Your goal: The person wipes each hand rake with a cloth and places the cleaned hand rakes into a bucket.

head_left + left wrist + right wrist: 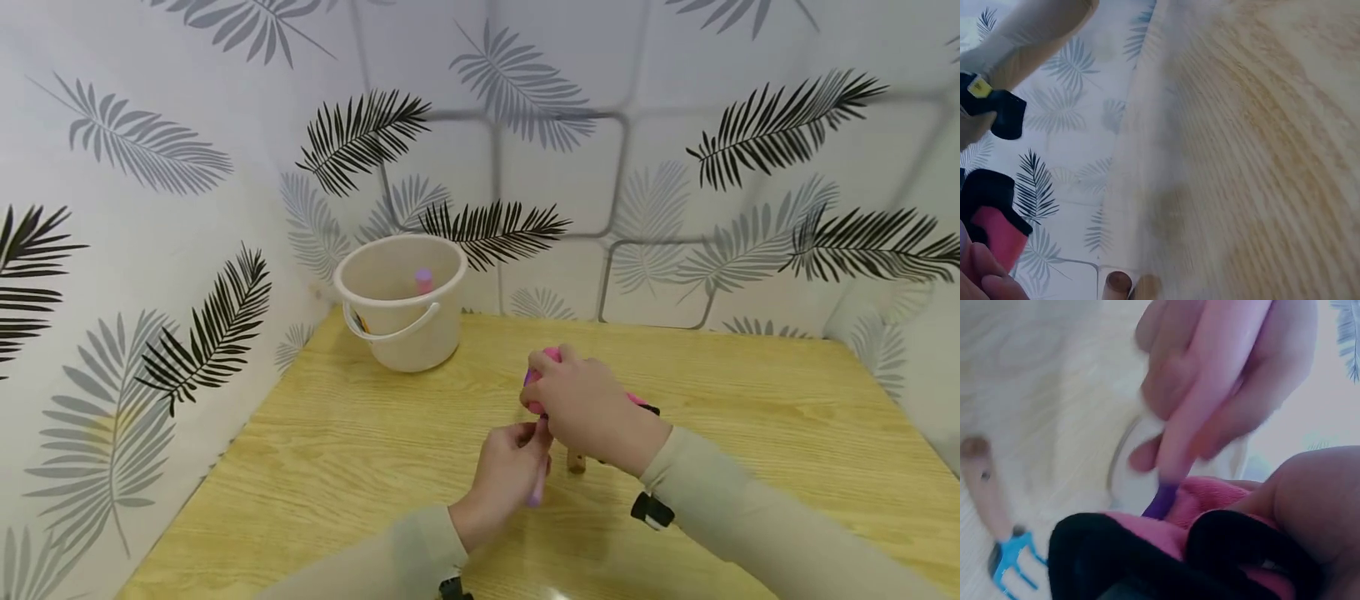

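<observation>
Both hands work close together over the table. My left hand point(501, 467) grips the pale pink-lilac handle point(1210, 381) of a tool, its lower end poking out below the fingers. Past the handle comes a short purple neck point(1161, 501); the tool's head is hidden in a pink cloth with black edging point(1207, 499). With curled fingers, my right hand point(588, 408) holds this cloth around the head. In the left wrist view, a pink and black part of the cloth point(1002, 234) shows beside the left fingertips.
A small blue hand fork point(1011, 559) with a wooden handle lies on the wood-grain table point(352, 450), near the right hand. At the back left stands a white bucket point(416, 354), with a pink-and-lilac handle end point(424, 282) inside. Leaf-patterned walls border the table.
</observation>
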Tool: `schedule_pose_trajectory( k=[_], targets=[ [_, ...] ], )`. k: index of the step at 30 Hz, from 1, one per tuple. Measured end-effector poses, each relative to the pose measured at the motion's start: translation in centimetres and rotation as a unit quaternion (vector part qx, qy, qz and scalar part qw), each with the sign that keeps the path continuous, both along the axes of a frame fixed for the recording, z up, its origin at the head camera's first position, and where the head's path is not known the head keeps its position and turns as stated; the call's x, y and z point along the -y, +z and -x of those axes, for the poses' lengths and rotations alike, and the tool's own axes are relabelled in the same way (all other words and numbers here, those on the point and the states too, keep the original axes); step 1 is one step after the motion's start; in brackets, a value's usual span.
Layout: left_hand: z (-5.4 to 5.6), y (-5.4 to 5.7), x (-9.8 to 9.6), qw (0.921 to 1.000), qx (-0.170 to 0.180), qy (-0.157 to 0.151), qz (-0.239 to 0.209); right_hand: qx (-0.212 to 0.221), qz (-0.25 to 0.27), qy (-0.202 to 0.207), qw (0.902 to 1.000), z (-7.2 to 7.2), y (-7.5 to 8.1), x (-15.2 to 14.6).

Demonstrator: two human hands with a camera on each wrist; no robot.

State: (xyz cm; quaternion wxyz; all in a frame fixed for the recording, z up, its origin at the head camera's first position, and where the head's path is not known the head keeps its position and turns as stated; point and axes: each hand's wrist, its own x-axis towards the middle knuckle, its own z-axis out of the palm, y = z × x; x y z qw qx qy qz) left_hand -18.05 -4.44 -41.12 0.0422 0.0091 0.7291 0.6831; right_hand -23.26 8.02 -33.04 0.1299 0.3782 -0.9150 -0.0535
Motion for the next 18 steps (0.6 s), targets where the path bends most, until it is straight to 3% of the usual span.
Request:
schedule_pose_trajectory(
  k=[5, 8, 15, 18],
  targets=[
    [-0.3, 0.2, -0.3, 0.9999, -0.009, -0.003, -0.005, -0.018, 0.067, -0.035, 0.9970, 2.4, -0.7, -1.5],
    [-0.4, 0.2, -0.4, 1.0000, -0.007, 0.006, -0.004, -0.034, 0.093, -0.037, 0.9945, 3.0, -1.2, -2.2],
    [0.2, 0.1, -0.3, 0.9997, -0.014, 0.017, -0.012, -0.011, 0.088, 0.007, 0.9961, 0.5, -1.3, -2.1],
    [0.4, 0.3, -0.3, 0.9994, -0.016, 0.018, -0.027, 0.013, 0.096, 0.001, 0.9953, -0.2, -1.5, -2.0]
  ],
)
